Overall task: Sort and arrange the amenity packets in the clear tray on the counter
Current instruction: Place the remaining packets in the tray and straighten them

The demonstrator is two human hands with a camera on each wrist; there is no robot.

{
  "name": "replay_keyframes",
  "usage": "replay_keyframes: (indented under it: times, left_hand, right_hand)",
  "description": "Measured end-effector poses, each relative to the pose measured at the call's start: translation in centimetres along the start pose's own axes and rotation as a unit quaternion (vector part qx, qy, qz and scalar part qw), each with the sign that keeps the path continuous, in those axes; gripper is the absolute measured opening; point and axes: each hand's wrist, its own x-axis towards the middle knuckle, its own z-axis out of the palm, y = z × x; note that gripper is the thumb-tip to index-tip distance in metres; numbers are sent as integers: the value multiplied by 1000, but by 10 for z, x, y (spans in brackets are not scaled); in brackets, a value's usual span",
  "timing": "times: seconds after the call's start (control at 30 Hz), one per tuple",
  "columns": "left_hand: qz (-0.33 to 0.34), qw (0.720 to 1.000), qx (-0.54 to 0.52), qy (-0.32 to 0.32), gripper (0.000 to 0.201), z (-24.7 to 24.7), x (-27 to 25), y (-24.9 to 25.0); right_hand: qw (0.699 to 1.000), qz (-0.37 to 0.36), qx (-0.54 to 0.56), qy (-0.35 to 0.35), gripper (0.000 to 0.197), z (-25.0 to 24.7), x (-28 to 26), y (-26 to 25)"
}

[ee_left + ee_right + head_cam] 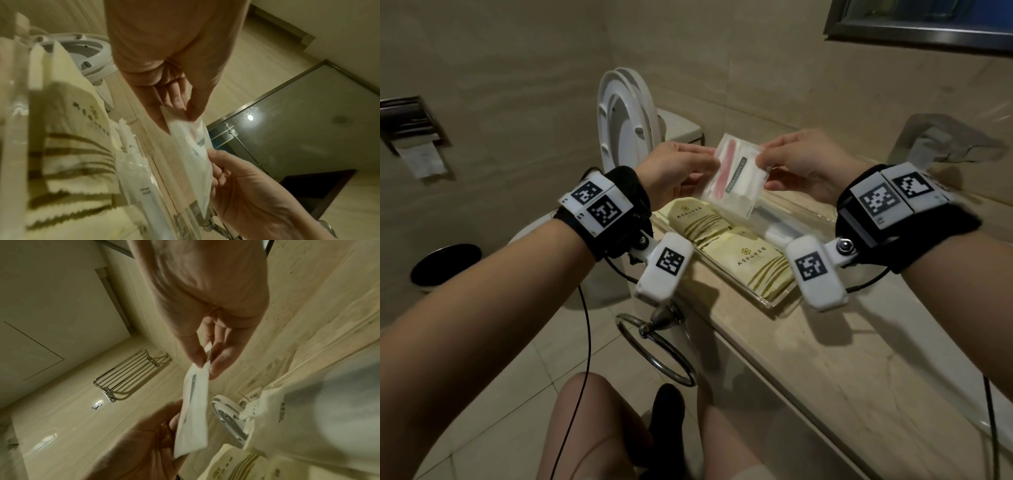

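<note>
I hold a small stack of clear amenity packets (pixel 736 174), one with a red item inside, in the air above the clear tray (pixel 767 303) on the counter. My left hand (pixel 709 164) pinches its left edge and my right hand (pixel 765 168) pinches its right edge. In the left wrist view the left hand (pixel 185 112) pinches the packet stack (pixel 193 154). In the right wrist view the thumb and finger of the right hand (pixel 207 365) nip the stack's (pixel 195 410) top corner. Yellow packets (pixel 756 263) and white packets (pixel 774 219) lie in the tray.
The beige stone counter (pixel 825 359) runs to the lower right. A toilet with raised lid (pixel 626 120) stands just left of the tray. A chrome towel ring (pixel 657 349) hangs under the counter edge, a black bin (pixel 445 263) sits on the floor at left.
</note>
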Motion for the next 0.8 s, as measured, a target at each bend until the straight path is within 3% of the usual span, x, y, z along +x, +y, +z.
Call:
replay_keyframes:
  times: [0.23,0.37,0.47,0.53,0.67,0.8]
  left_hand:
    - [-6,1000,30,2,29,-9,7,-4]
    - [2,998,53,32,14,-17,17,-6]
    - [18,995,65,79,12,-27,27,-7]
    - [21,987,139,84,14,-32,33,-9]
    - [-26,935,355,11,54,-35,35,-16]
    - [-62,899,432,-42,73,-35,36,-27]
  right_hand:
    - [1000,-13,23,11,24,4,10,-2]
    - [1000,-9,7,24,25,9,24,-7]
    - [997,-5,14,77,26,9,40,-12]
    - [996,-2,9,88,28,7,53,-13]
    - [996,50,-20,77,25,11,75,-10]
    - [984,132,-118,19,24,27,84,-6]
